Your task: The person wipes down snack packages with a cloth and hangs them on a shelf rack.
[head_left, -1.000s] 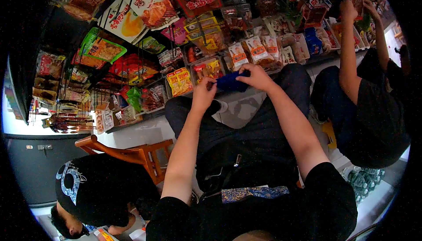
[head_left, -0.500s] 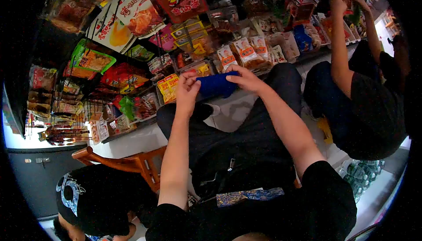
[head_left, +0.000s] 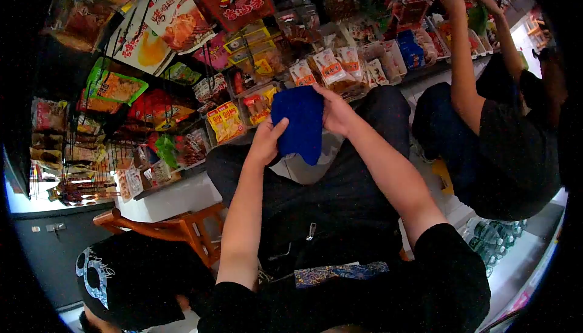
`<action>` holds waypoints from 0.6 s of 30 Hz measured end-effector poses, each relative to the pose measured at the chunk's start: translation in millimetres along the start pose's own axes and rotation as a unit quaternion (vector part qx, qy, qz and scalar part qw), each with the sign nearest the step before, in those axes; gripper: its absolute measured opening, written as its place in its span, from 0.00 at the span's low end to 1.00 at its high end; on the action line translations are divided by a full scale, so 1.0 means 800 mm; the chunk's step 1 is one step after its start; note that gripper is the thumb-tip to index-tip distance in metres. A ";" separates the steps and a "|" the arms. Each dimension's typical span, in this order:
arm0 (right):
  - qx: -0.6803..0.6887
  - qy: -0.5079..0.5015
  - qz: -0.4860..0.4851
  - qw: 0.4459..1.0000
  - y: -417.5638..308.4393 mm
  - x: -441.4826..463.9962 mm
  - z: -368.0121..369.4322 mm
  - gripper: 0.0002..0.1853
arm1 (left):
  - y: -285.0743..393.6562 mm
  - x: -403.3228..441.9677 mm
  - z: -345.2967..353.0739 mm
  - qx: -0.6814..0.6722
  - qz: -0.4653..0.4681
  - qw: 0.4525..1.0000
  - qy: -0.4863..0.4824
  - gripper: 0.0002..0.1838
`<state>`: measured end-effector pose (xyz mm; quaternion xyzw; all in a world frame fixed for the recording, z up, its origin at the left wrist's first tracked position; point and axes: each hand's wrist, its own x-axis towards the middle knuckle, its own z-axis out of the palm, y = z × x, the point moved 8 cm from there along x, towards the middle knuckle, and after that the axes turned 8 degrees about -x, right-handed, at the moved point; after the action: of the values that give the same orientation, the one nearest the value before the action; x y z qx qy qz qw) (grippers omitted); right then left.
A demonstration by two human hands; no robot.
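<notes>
A blue cloth (head_left: 299,124) hangs between my two hands above my lap, its broad face turned toward me and its lower edge uneven. My left hand (head_left: 267,141) grips the cloth's left side, thumb lying on the front. At the upper right edge, my right hand (head_left: 337,112) has hold of it, with the fingers partly hidden behind. Just beyond the cloth are a yellow snack packet (head_left: 225,122) in a bin and white-and-orange packets (head_left: 330,66).
Shelves of hanging and boxed snack packets fill the area ahead. A person (head_left: 486,126) sits at the right, arms raised to the shelf. Another person in a black shirt (head_left: 146,278) is at lower left, beside a wooden chair (head_left: 188,230). Plastic bottles (head_left: 490,239) stand lower right.
The blue cloth has gone from a narrow, sideways roll to a taller, spread piece. My left hand has moved lower along its side. The view has shifted slightly.
</notes>
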<state>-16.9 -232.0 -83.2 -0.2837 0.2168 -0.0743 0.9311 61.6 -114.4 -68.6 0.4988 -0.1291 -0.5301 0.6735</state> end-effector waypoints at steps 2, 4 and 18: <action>-0.015 0.015 0.044 0.999 0.016 0.005 0.001 0.25 | 0.009 0.003 0.002 -0.024 0.000 0.999 0.022 0.17; -0.020 0.016 0.090 0.996 0.027 0.002 0.010 0.25 | 0.015 0.009 0.007 -0.055 0.026 0.998 0.030 0.17; -0.029 0.096 0.061 0.993 -0.002 0.011 -0.035 0.14 | 0.001 0.019 0.010 0.092 -0.069 0.992 0.053 0.15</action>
<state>-21.1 -249.5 -106.1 -0.2883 0.3241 -0.0380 0.9002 62.8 -131.5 -69.3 0.5937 -0.1066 -0.5343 0.5922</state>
